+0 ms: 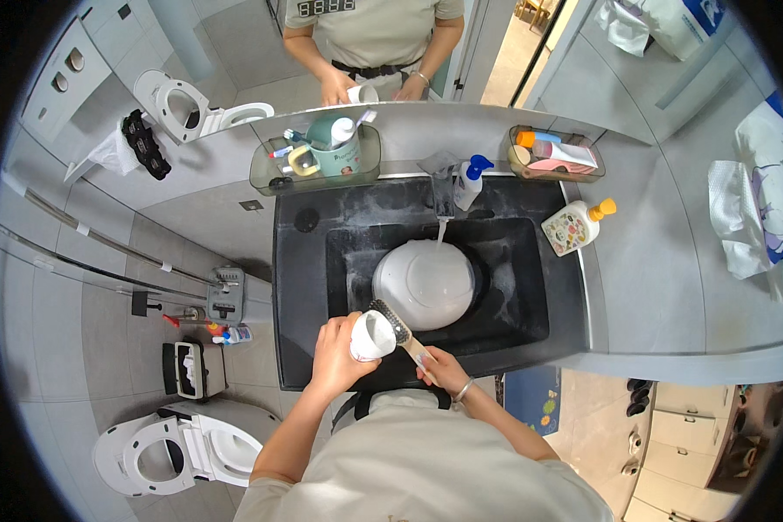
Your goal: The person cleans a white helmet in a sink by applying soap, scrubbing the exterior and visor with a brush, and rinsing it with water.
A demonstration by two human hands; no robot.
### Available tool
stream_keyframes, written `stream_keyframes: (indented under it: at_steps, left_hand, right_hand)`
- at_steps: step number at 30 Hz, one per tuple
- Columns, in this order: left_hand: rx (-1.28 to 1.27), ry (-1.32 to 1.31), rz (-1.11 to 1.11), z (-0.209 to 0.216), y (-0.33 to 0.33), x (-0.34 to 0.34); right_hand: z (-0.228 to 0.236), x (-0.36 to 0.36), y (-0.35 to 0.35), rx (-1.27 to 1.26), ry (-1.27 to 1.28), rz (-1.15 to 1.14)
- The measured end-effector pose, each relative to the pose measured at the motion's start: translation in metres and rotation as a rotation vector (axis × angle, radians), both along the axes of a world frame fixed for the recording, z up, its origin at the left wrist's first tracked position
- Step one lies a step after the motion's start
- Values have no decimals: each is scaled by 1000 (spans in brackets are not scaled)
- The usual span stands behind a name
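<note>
My left hand grips a white tub, tilted with its pale mouth facing up. The contents cannot be made out. In my right hand is a brush with a light wooden handle and dark bristles; its head is beside the tub's mouth, and I cannot tell whether they touch. Beyond both hands, a round white basin-like vessel sits in the black sink. Water runs onto it from the faucet; whether it is upturned or full of cloudy water is unclear.
Behind the sink are a tray with a toothbrush cup, a blue-topped pump bottle and a tray of tubes. A yellow-capped bottle stands to the right. A toilet and a bin are at lower left.
</note>
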State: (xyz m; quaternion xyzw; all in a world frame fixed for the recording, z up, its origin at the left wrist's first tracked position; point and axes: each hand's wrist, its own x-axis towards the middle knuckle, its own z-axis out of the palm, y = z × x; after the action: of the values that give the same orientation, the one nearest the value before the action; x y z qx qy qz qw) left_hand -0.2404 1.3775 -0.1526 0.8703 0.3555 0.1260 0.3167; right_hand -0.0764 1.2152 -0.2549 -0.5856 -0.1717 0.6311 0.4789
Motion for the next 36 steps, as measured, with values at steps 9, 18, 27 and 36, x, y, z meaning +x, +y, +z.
stream_keyframes:
  at_steps: [9, 18, 27, 36]
  left_hand:
    - [-213, -351, 275, -40, 45, -12]
    - [-133, -548, 489, -115, 150, -12]
    - [-97, -589, 460, -124, 186, 3]
    - [-40, -597, 529, -145, 174, -15]
  right_hand:
    - [8, 13, -6, -4, 281, -154]
    - [1, 67, -5, 29, 385, -403]
    - [-17, 128, 72, -32, 540, -454]
    - [0, 129, 36, 2, -144, -428]
